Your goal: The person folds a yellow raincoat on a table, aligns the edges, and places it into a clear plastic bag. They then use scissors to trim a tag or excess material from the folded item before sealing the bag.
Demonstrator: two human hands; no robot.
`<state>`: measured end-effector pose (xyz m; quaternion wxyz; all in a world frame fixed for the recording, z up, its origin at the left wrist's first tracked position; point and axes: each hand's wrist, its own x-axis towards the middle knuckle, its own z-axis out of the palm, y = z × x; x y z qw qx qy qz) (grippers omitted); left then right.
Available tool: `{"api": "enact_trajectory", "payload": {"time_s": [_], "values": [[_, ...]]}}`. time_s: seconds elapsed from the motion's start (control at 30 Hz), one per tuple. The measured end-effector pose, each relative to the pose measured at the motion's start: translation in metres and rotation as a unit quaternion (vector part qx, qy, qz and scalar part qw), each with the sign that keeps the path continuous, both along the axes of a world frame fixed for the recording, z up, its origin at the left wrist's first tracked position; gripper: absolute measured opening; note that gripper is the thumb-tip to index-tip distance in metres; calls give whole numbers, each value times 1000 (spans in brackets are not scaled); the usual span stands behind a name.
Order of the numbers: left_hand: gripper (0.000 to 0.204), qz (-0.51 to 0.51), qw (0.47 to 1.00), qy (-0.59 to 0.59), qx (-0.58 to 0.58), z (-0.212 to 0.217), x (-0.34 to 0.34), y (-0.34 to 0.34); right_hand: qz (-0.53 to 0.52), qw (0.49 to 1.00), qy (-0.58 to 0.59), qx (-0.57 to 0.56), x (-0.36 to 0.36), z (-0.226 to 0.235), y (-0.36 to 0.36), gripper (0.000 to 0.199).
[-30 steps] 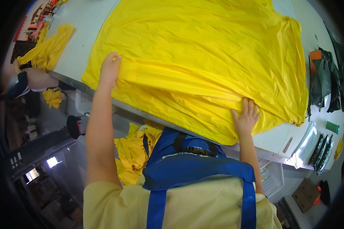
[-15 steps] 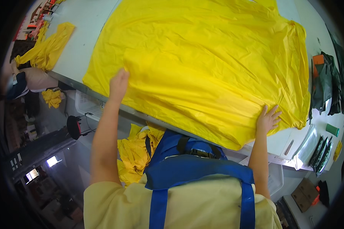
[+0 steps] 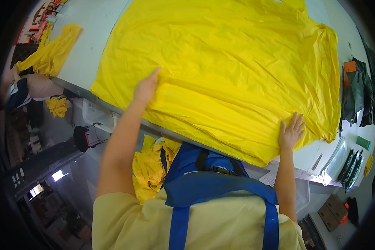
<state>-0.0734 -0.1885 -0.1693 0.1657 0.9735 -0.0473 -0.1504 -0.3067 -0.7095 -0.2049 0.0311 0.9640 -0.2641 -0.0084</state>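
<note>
While I watch the big yellow cloth [image 3: 221, 62]: it lies spread over the pale surface [image 3: 93, 29] in front of me, creased all across, its near edge running along the surface's front edge.
Left hand [image 3: 147, 86]: here it is on the cloth's left part, forefinger stretched away from me; it is a little blurred, and I cannot tell whether the thumb and other fingers pinch any fabric.
Right hand [image 3: 292, 132]: laid palm down near the cloth's lower right corner, fingers fanned apart, gripping nothing.
Fold: a raised ridge of fabric slants between my two hands.
Right end: dark green garments [image 3: 354, 93] lie beyond the cloth, with a green roll [image 3: 363, 143], a clear plastic sheet [image 3: 334, 160] and dark packets [image 3: 351, 168] nearer me.
Below the edge: a crumpled yellow bundle [image 3: 150, 168] sits left of my blue apron [image 3: 221, 187], and a white basket [image 3: 96, 116] shows farther left.
Far left: a co-worker [image 3: 18, 92] is beside a smaller yellow piece [image 3: 56, 52].
</note>
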Motion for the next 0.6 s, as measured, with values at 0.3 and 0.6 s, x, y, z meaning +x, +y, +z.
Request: {"api": "enact_trajectory", "payload": {"time_s": [0.3,0.6], "values": [[79,496,843,-185,92,-15,-35,81,294,922,-54,246,-106,70,54,71],[51,561,817,-54,-121,-40,-41,154,347,915,-48,203,-119,56,72,32]]}}
